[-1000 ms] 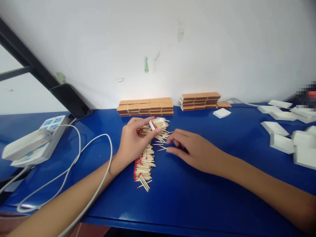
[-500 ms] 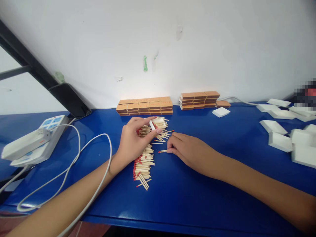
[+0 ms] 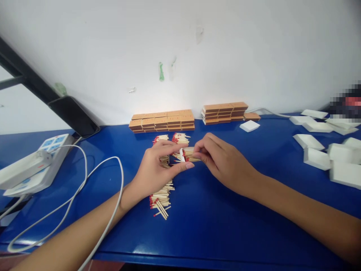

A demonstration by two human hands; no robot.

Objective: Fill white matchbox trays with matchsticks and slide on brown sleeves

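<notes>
Between its thumb and fingers my left hand (image 3: 156, 165) grips a small white tray (image 3: 182, 154) with red-tipped matches in it. My right hand (image 3: 218, 160) is at the tray's right end, its thumb and forefinger pinched on matches (image 3: 195, 154) that lie at the tray's opening. How many it pinches is hidden by the fingers. Under and around my left hand a long pile of loose matches (image 3: 163, 194) lies on the blue table (image 3: 214, 229), the red heads mostly to the left.
Stacked orange-brown matchboxes (image 3: 162, 121) and a second stack (image 3: 224, 113) stand by the wall. Several white trays (image 3: 317, 158) lie at right, one (image 3: 249, 126) near the second stack. A power strip (image 3: 47, 162), white cable (image 3: 121, 177) and black phone-like object (image 3: 75, 114) are at left.
My right hand has risen from the table to the tray, bringing its pinched matches there. My left hand has moved the tray slightly right and down. The view has shifted a little.
</notes>
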